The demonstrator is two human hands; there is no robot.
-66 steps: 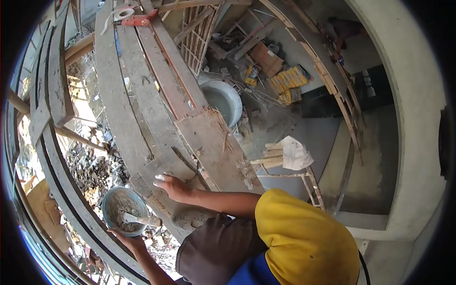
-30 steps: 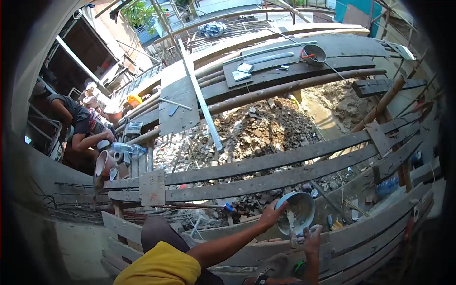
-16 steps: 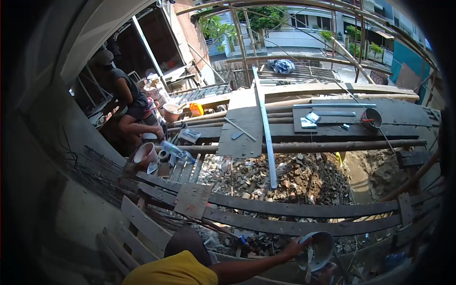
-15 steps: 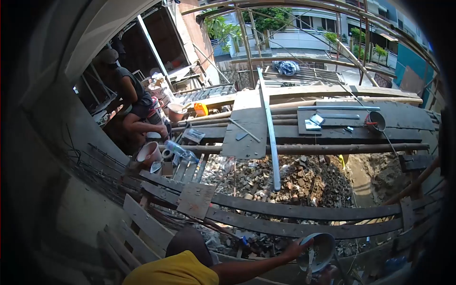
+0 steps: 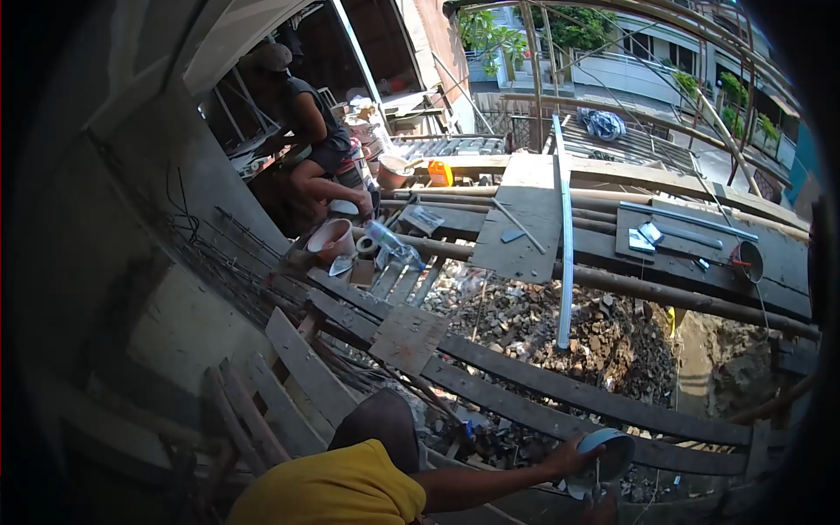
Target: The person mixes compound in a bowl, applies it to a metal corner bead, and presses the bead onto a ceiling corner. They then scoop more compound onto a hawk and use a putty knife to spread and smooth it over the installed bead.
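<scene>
My left arm, in a yellow sleeve [image 5: 328, 490], reaches to the right across the lower part of the view. At its end my left hand [image 5: 570, 458] is closed on the near-left rim of a grey-blue bowl [image 5: 619, 451], which is tilted with its mouth partly toward me. Low in the frame, under the bowl, my right hand [image 5: 602, 507] shows only dimly. A thin, pale stick-like tool [image 5: 598, 472] runs from it up against the bowl; its kind cannot be made out. Dark cloth over a knee [image 5: 378, 430] lies left of the arm.
Wooden planks [image 5: 534, 382] and bamboo poles span a pit of rubble [image 5: 560, 328]. A long metal bar [image 5: 564, 245] crosses a board. At left are a bucket [image 5: 331, 241], a plastic bottle [image 5: 392, 242] and a crouching person [image 5: 319, 144]. Another pan [image 5: 746, 261] rests at right.
The view has turned left and tilted, so the scaffold shifts right. My left hand and the bowl sit slightly farther right in view, still together. The pale tool now stands more upright.
</scene>
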